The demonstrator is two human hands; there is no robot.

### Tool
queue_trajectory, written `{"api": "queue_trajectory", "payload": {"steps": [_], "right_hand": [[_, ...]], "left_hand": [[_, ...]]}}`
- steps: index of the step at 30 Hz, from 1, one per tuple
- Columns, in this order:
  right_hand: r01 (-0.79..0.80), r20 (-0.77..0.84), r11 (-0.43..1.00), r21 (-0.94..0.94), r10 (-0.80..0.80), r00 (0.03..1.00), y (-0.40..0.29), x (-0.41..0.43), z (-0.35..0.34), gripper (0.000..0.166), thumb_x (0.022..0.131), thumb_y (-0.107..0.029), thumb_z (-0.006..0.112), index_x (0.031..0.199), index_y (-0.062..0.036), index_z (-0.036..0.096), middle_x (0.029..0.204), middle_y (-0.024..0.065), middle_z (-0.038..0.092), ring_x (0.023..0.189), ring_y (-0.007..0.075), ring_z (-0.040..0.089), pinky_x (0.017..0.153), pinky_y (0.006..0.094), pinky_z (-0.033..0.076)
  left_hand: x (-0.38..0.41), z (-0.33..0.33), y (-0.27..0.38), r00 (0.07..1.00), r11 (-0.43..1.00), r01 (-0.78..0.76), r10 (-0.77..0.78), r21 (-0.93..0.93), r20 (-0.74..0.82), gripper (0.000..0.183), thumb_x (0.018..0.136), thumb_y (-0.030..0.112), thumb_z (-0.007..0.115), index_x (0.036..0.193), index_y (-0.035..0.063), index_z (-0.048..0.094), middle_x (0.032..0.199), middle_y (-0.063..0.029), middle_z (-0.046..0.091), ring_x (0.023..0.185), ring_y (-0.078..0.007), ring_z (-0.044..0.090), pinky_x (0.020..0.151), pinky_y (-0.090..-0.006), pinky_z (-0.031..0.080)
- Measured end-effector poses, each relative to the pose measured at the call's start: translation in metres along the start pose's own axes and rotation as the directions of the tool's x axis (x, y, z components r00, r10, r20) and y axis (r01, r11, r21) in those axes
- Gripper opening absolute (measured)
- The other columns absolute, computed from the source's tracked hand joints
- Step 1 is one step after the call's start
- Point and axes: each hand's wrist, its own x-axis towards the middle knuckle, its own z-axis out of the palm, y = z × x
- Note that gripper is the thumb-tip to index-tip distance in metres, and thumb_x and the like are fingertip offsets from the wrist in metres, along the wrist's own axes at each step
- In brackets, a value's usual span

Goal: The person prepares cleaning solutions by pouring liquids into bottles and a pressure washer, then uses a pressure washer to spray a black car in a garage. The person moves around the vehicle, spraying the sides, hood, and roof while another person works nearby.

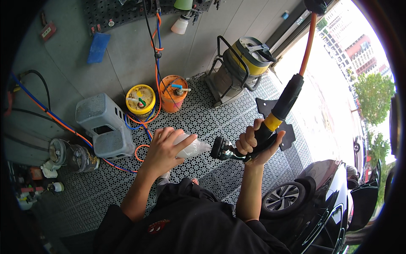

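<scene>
My left hand [165,151] is wrapped around a translucent plastic bottle [188,147], which lies tilted with its narrow neck pointing right. The neck end is close to a round black collar [218,148] on a spray gun; whether the two touch, I cannot tell. My right hand [257,143] grips the black handle of the spray gun [265,131], which has a yellow band. From the top of its handle an orange hose [309,44] runs up to a black fitting. Fingers of my right hand partly hide the gun's body and trigger.
Yellow [141,101] and orange [173,95] buckets stand by the wall beside a grey plastic step stool [109,127]. A wet-dry vacuum [244,66] is behind them. Hoses [60,122] cross the left side. A black car [304,203] stands at right on grated floor tiles [203,177].
</scene>
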Motion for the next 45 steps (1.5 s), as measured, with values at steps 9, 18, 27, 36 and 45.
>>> {"api": "queue_trajectory", "payload": {"steps": [9,18,27,36,45], "right_hand": [[-0.007,0.012,1.000,-0.009,0.007,1.000,-0.002,0.000,-0.003,0.074,0.098,-0.075,0.035,0.112,-0.0030,0.046,0.063,-0.0003,0.038,0.045,0.0079,0.036,0.040,0.0245,0.030],[-0.002,-0.031,1.000,-0.008,0.001,1.000,-0.002,-0.001,-0.002,0.077,0.097,-0.077,0.034,0.112,-0.0024,0.047,0.063,0.0002,0.039,0.045,0.0085,0.037,0.040,0.0244,0.031],[0.000,-0.015,1.000,-0.001,0.000,1.000,-0.001,0.000,-0.004,0.078,0.097,-0.077,0.033,0.112,-0.0018,0.048,0.063,0.0003,0.039,0.045,0.0080,0.036,0.039,0.0244,0.031],[0.001,-0.016,0.999,-0.036,-0.002,1.000,-0.001,0.002,-0.006,0.078,0.097,-0.077,0.034,0.114,-0.0016,0.048,0.063,0.0000,0.039,0.044,0.0082,0.034,0.039,0.0247,0.030],[-0.012,-0.029,0.999,-0.040,0.011,1.000,0.001,0.003,-0.009,0.078,0.096,-0.078,0.035,0.116,-0.0033,0.049,0.063,-0.0004,0.038,0.044,0.0079,0.033,0.039,0.0245,0.028]], "left_hand": [[-0.001,0.002,0.001,1.000,1.000,0.006,-0.006,-0.002,0.004,0.093,0.053,0.014,0.091,0.140,0.0246,0.059,0.125,-0.0045,0.058,0.117,-0.0268,0.053,0.101,-0.0434,0.040],[0.001,0.000,0.002,1.000,1.000,0.010,-0.010,-0.004,0.012,0.093,0.054,0.014,0.091,0.140,0.0248,0.059,0.126,-0.0043,0.058,0.118,-0.0263,0.053,0.101,-0.0431,0.040],[0.002,0.002,-0.001,1.000,1.000,0.012,-0.012,-0.007,0.009,0.093,0.053,0.015,0.092,0.140,0.0247,0.059,0.126,-0.0042,0.058,0.117,-0.0262,0.053,0.101,-0.0432,0.040],[0.002,0.005,-0.003,1.000,1.000,0.017,-0.017,0.005,0.008,0.094,0.053,0.015,0.092,0.141,0.0254,0.059,0.125,-0.0039,0.058,0.117,-0.0264,0.053,0.102,-0.0430,0.040],[0.004,0.006,-0.006,0.999,1.000,0.031,-0.031,0.001,0.020,0.096,0.052,0.015,0.092,0.141,0.0266,0.058,0.124,-0.0032,0.058,0.118,-0.0261,0.053,0.101,-0.0427,0.040]]}}
